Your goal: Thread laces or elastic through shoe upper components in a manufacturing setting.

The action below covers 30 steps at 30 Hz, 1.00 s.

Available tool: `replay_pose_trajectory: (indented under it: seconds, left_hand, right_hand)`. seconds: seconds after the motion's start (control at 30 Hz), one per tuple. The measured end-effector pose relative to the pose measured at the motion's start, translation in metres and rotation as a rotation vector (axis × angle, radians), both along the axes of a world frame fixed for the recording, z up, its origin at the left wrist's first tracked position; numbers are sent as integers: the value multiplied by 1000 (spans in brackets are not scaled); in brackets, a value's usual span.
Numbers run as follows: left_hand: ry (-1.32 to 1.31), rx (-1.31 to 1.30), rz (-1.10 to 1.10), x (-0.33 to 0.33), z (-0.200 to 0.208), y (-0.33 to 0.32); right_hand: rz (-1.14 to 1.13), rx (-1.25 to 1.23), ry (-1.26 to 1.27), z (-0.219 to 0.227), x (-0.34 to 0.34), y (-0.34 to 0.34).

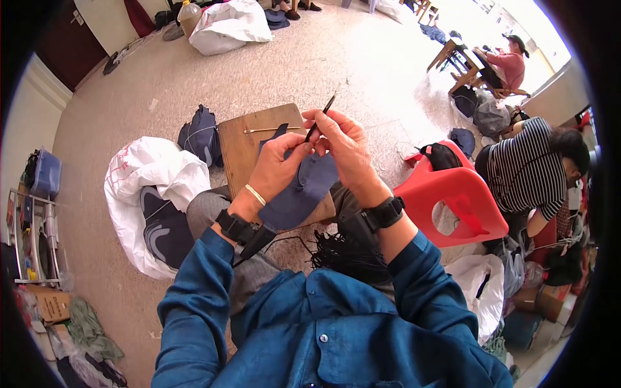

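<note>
My left hand [278,165] and my right hand [344,141] are close together above a wooden stool top. Both have their fingers pinched on a slender black strip [330,103], which slants up to the right and ends in a pale tip. Its exact kind is not plain. Beneath the hands lies a dark blue cut fabric piece [294,200], partly over the wooden stool [242,149] and partly hidden by my left hand. A thin light-coloured rod-like tool [265,130] rests on the wood beyond it. A bundle of black cords [343,251] lies over my lap.
At left, a white sack [126,187] holds dark fabric pieces [165,226]; a tied dark blue bundle [200,136] stands beside the stool. A red plastic stool [475,207] is at right, near a person in stripes [524,165]. Another person [508,68] sits farther back.
</note>
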<state>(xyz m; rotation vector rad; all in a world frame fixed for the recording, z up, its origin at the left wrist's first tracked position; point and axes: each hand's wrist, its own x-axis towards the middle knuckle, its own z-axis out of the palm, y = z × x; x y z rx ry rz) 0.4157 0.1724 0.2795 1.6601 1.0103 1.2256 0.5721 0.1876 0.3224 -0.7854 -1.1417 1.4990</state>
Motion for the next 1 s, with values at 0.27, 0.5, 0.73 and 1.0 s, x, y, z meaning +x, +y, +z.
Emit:
replay_pose_trajectory:
  seconds: [0.27, 0.5, 0.73, 1.0]
  left_hand:
    - [113, 240, 92, -6, -4, 15]
    - [64, 116, -3, -10, -1, 24]
    - [-445, -357, -50, -24, -17, 4]
    - [-216, -353, 143, -69, -34, 0]
  right_hand:
    - [-172, 40, -162, -46, 15, 1]
    - [-85, 189, -552, -170, 16, -32]
    - [-48, 311, -803, -138, 4, -49]
    - [-63, 295, -829, -142, 6, -48]
